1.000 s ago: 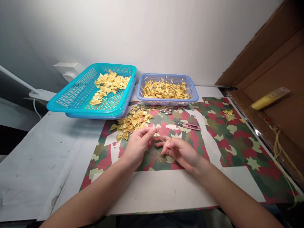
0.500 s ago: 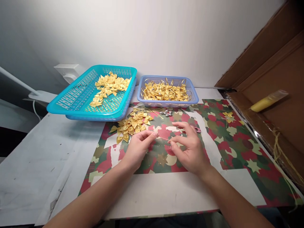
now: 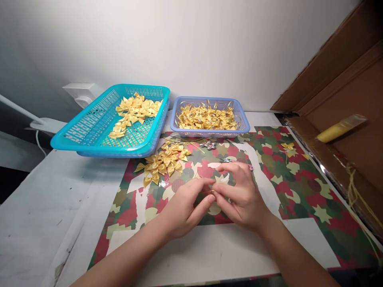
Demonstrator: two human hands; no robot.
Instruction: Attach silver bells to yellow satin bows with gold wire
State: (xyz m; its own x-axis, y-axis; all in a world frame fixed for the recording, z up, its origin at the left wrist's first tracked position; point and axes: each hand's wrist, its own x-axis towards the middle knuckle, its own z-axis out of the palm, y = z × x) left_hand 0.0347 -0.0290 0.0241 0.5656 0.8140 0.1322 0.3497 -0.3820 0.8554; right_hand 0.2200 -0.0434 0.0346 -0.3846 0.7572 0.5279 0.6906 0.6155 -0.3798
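Note:
My left hand [image 3: 187, 205] and my right hand [image 3: 239, 195] meet over the patterned paper mat [image 3: 269, 187], fingertips pinched together on a thin gold wire that barely shows between them. A loose pile of gold ribbon bows [image 3: 163, 161] lies on the mat just beyond my left hand. Small scissors [image 3: 227, 160] peek out behind my right hand. Gold wire pieces [image 3: 185, 140] and silver beads [image 3: 209, 145] lie further back.
A teal basket [image 3: 89, 131] with gold bows sits at the back left. A lilac basket [image 3: 243, 119] of finished gold pieces stands at the back centre. A cardboard box [image 3: 344, 95] with a yellow tube [image 3: 338, 129] borders the right. One bow [image 3: 287, 146] lies apart.
Both hands have drawn nearer to me and closed together; the wire stretched between them earlier is now almost hidden in the pinched fingers.

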